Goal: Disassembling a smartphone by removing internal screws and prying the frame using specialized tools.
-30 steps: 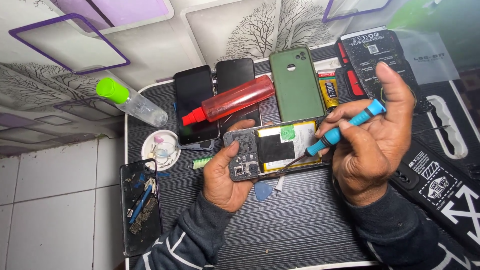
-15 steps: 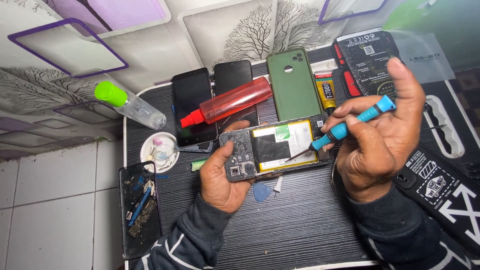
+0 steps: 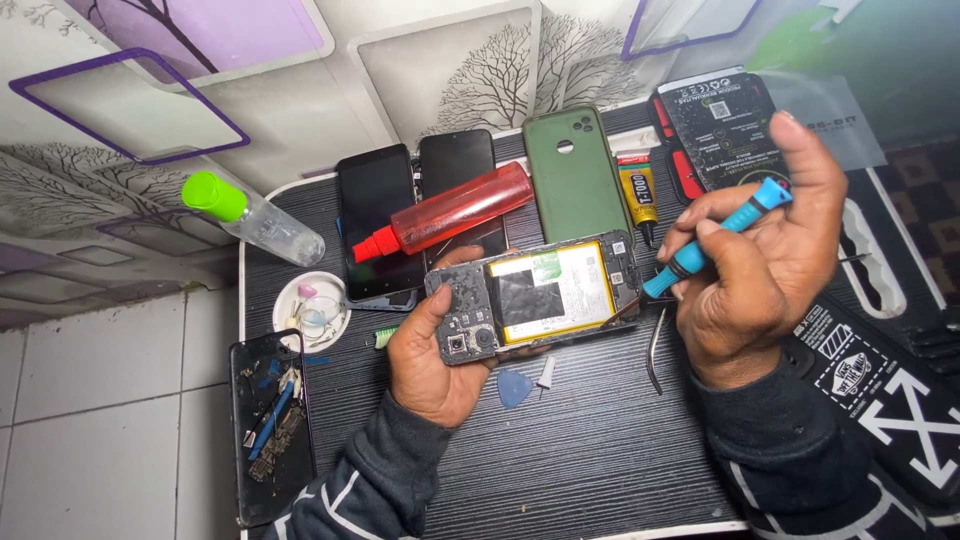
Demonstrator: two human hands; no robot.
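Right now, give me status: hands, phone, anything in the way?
Left hand grips the opened phone. Right hand holds the blue screwdriver, tip at the phone's right edge. Tweezers and blue pick lie close by.

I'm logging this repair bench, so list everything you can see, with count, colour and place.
opened phone: one, yellow battery showing, held above the mat's middle
screwdriver: one, blue handle, tip at the phone's right end
red bottle: one, lying across two dark phones
clear bottle: one, green cap, mat's far left corner
green phone cover: one, far centre
glue tube: one, yellow and black, right of the cover
small dish: one, white, left side
stripped phone frame: one, black, left edge
pick: one, blue, under the opened phone
tweezers: one, metal, beside the pick
mat: one, black, ribbed
left hand: holds the opened phone
right hand: holds the screwdriver
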